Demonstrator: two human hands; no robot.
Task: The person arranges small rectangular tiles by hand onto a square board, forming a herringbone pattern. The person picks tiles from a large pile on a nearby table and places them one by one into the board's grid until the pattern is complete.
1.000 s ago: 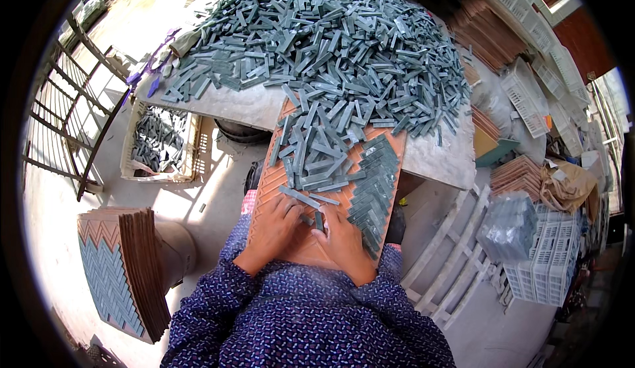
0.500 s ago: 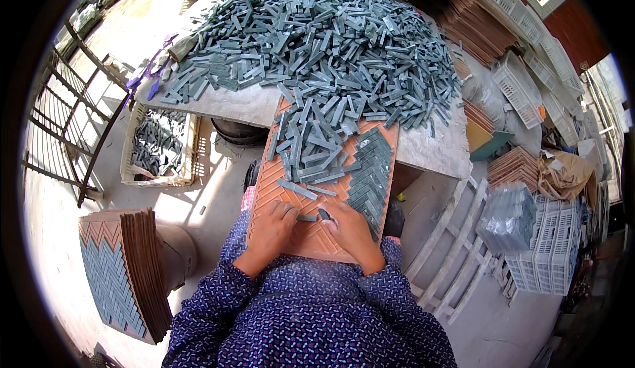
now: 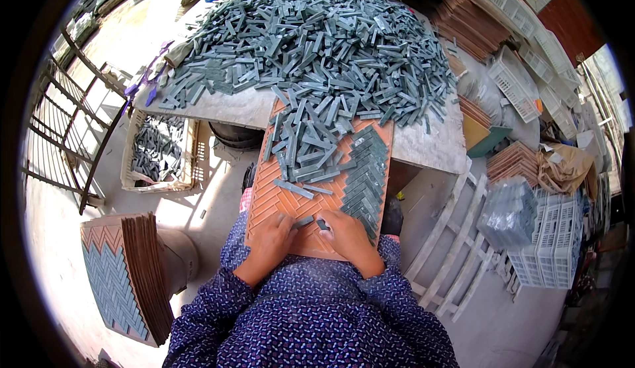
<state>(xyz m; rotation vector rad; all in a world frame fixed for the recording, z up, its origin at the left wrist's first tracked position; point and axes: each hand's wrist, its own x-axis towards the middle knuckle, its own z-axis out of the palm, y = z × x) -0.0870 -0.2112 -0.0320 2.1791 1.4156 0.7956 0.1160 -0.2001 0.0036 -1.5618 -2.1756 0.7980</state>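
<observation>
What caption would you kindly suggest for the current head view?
Left hand and right hand each hold a grey strip over a grooved orange tray, piled strips beyond.

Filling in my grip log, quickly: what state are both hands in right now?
Left hand: closed, holding a grey tile at the fingertips.
Right hand: closed, pinching a dark tile.

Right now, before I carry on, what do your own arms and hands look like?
The left hand and right hand are ungloved. Both sleeves are dark navy with small pale and pinkish dashes, ending near the wrists.
</observation>
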